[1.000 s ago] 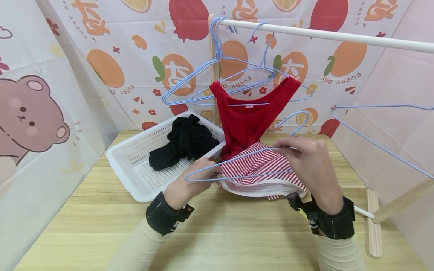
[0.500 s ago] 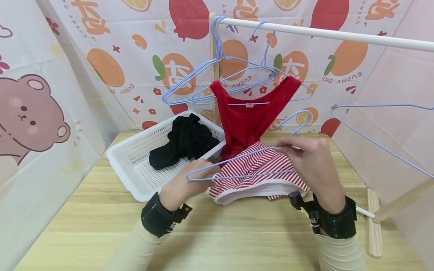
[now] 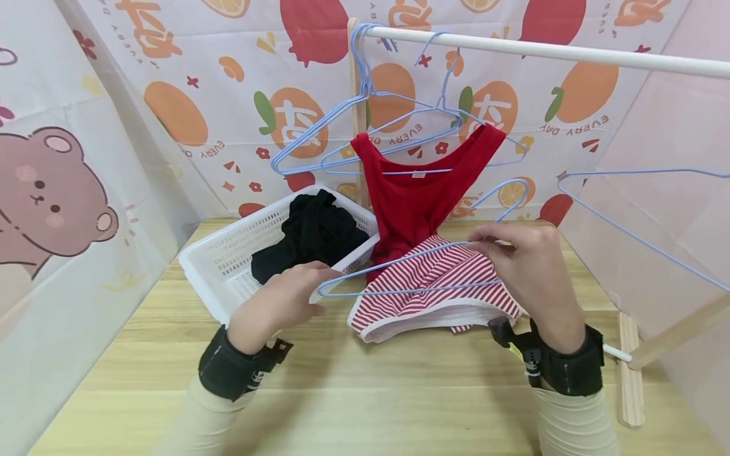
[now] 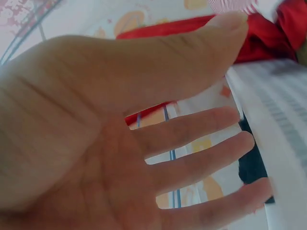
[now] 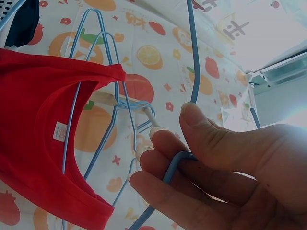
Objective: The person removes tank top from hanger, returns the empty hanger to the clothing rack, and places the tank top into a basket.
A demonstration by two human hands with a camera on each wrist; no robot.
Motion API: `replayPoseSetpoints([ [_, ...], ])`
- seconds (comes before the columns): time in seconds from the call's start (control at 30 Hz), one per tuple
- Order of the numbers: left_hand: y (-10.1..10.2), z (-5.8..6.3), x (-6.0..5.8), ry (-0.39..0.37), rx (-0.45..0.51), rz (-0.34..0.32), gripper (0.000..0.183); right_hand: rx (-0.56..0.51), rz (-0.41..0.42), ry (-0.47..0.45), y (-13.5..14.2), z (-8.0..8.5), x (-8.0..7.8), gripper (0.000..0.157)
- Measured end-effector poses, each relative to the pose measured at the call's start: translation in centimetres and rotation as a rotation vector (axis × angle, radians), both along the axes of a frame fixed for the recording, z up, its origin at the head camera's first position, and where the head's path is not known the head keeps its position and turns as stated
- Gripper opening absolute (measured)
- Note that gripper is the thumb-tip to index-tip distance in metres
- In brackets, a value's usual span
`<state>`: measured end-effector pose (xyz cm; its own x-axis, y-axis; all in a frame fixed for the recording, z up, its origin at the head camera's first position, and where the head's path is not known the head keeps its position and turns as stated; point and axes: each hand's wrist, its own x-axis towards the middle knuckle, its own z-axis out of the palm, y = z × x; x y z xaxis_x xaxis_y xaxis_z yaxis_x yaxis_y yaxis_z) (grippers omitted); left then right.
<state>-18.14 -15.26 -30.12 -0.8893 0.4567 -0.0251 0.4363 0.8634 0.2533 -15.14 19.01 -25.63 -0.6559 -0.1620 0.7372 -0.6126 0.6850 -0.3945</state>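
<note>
My right hand [image 3: 525,266] pinches a blue wire hanger [image 5: 195,72] between thumb and fingers near its neck, above a red-and-white striped garment [image 3: 424,285] with white edging. That garment lies on the table. Palm and spread fingers of my left hand [image 4: 110,143] hold nothing. In the head view this hand [image 3: 279,304] is beside the hanger's left end, over the front side of the white basket [image 3: 199,278]. Behind the striped piece, a red tank top [image 3: 405,196] hangs by its straps from another blue hanger, its lower part hidden.
Crumpled black clothing [image 3: 316,231] lies in the basket. Several blue hangers [image 3: 319,136] hang bunched at the left end of the white rail [image 3: 542,50]. Another hanger [image 3: 633,235] juts in at right, above the rack's wooden foot [image 3: 630,373]. A printed cloth closes the back.
My left hand has let go of the striped garment and drawn back to the left, its fingers opening. My right hand with the hanger has shifted slightly right and up.
</note>
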Motion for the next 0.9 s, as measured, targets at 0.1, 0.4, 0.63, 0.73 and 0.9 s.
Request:
replayPoseSetpoints([
  [0.1, -0.9, 0.1, -0.2, -0.026, -0.007, 0.025, 0.071, -0.008, -0.005, -0.007, 0.1, 0.1, 0.0, 0.018],
  [0.4, -2.2, 0.1, -0.9, -0.042, -0.011, 0.022, 0.067, -0.013, -0.021, -0.027, 0.2, 0.0, 0.1, 0.018],
  [0.63, -2.1, -0.4, -1.6, -0.044, -0.009, 0.022, 0.055, -0.017, -0.022, -0.037, 0.2, 0.0, 0.1, 0.018],
  [0.73, -1.9, -0.7, -1.8, -0.052, -0.007, 0.021, 0.052, -0.017, -0.016, -0.030, 0.2, 0.0, 0.0, 0.018],
  [0.9, -1.7, -1.2, -2.1, -0.059, -0.011, 0.018, 0.052, -0.013, -0.014, -0.028, 0.2, 0.1, 0.0, 0.019],
])
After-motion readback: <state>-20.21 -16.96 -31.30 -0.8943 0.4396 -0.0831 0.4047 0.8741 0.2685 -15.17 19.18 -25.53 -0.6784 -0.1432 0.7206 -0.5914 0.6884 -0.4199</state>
